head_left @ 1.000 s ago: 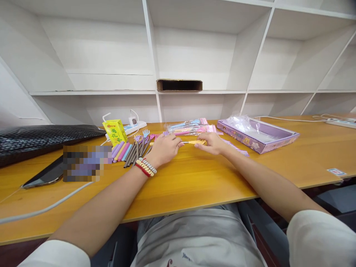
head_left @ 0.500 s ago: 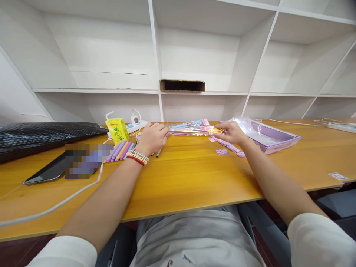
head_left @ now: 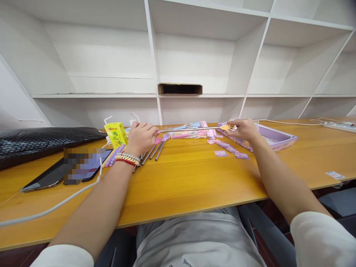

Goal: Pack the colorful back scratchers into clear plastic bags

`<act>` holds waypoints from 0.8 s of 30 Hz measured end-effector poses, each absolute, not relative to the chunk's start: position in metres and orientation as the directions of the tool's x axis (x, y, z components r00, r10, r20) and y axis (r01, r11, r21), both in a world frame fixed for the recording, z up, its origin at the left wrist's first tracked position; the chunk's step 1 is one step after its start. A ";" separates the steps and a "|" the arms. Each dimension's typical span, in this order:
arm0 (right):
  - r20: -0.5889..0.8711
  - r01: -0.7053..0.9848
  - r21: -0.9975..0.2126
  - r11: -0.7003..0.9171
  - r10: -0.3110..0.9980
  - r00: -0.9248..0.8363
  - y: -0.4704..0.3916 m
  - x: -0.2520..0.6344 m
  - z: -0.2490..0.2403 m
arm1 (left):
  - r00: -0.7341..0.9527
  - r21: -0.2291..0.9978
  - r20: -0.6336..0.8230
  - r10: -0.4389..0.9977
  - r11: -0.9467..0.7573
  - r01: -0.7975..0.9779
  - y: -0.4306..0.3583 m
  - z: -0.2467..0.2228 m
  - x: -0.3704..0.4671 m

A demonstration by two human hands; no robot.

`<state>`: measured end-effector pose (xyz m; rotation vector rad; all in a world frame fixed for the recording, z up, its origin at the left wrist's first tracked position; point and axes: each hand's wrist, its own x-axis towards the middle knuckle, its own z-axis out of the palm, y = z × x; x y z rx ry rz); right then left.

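The left hand (head_left: 142, 136) is closed about one end of a yellow-headed rod (head_left: 191, 129), that end being hidden in the fist; the right hand (head_left: 244, 129) has thumb and fingers drawn together on the yellow claw head (head_left: 227, 127). The rod is held above the table (head_left: 194, 185), left of the purple box (head_left: 287, 142). Its long axis runs crosswise and nearly level, the head pointing toward the box and overlapping its left edge in view. Wrapped packets (head_left: 203, 125) lie left of the box, beyond the rod. Purple labels (head_left: 230, 148) lie near the box's left front side. Loose rods (head_left: 161, 148) with claw heads rest well left of the box, and a drink carton (head_left: 115, 134) stands farther left. Bare tabletop extends from the box and labels to the front edge. A shelf unit (head_left: 201, 59) bounds the area behind the box.
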<state>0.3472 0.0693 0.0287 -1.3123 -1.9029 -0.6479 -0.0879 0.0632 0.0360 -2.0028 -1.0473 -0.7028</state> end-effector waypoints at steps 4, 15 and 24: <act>0.822 0.967 0.018 0.255 0.547 -0.159 0.069 0.361 0.029 | 0.433 -0.318 0.787 0.440 -0.314 0.895 0.064 0.039 -0.100; 0.900 0.989 -0.148 0.003 0.416 0.133 0.059 0.430 0.022 | 0.209 -0.143 0.898 0.387 -0.194 0.971 0.061 0.044 -0.144; 0.870 0.954 -0.294 -0.056 0.398 0.291 0.064 0.421 0.019 | 0.170 -0.084 0.886 0.432 -0.212 0.974 0.069 0.034 -0.150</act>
